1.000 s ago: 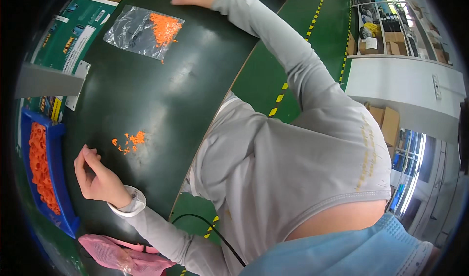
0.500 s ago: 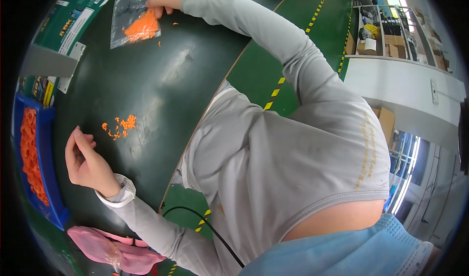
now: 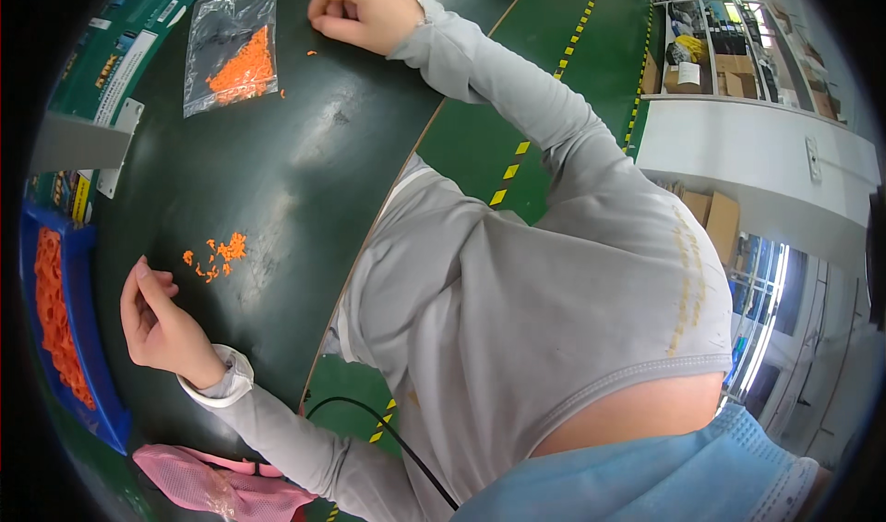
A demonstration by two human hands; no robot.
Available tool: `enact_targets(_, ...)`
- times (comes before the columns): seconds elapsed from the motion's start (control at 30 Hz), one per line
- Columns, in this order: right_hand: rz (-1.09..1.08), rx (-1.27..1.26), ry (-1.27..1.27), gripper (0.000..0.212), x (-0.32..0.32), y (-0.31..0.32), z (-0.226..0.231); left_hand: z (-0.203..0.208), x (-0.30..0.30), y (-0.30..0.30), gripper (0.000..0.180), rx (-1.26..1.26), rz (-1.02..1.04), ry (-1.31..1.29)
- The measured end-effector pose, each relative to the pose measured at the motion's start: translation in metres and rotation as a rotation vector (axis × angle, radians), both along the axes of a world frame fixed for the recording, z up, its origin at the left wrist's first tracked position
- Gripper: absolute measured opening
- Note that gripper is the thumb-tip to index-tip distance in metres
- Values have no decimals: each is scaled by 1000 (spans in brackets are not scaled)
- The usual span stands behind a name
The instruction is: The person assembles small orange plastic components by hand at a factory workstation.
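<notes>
The small orange pieces are seen divided between two places. A good heap of bagged pieces [image 3: 245,70] is already contained in the clear plastic bag [image 3: 233,12], which is laid flat toward the right end of the bench [image 3: 277,167], well in from the near edge. Whether the bag's mouth is sealed cannot be made out. Not bagged is a loose cluster [image 3: 237,244], scattered farther left along the bench, between the near edge and the far side; two stray bits [image 3: 311,53] are also left outside, one just beside the bag and one between it and the right hand [image 3: 362,12].

The right hand is held over the bench with its fingers loosely curled and the thumb beneath; it is apart from the bag, and whether anything is enclosed cannot be told. The left hand [image 3: 164,324] is held near the loose cluster, its thumb and fingertips drawn close together; anything pinched there is too small to tell.

At the far side, a long blue bin [image 3: 115,422] is well stocked with larger orange parts [image 3: 57,319], touched by neither hand. A pink mesh item [image 3: 189,479] is placed toward the left end.
</notes>
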State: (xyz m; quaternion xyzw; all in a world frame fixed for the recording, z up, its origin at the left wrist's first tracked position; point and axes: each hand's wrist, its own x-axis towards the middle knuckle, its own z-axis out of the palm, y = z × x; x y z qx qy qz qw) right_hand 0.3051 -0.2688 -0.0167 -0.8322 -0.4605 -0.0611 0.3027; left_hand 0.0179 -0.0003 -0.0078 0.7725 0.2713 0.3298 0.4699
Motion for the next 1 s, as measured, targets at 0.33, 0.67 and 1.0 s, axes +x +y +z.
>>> enact_targets(0.33,353,82,-7,6,-48,29,-1,-1,-4,2,17,22,-37,32)
enact_targets(0.67,122,84,-443,29,46,-22,78,4,3,0,17,43,-17,27)
enact_targets(1.0,-437,-129,-176,59,261,-178,75,-1,-1,2,17,3,12,51)
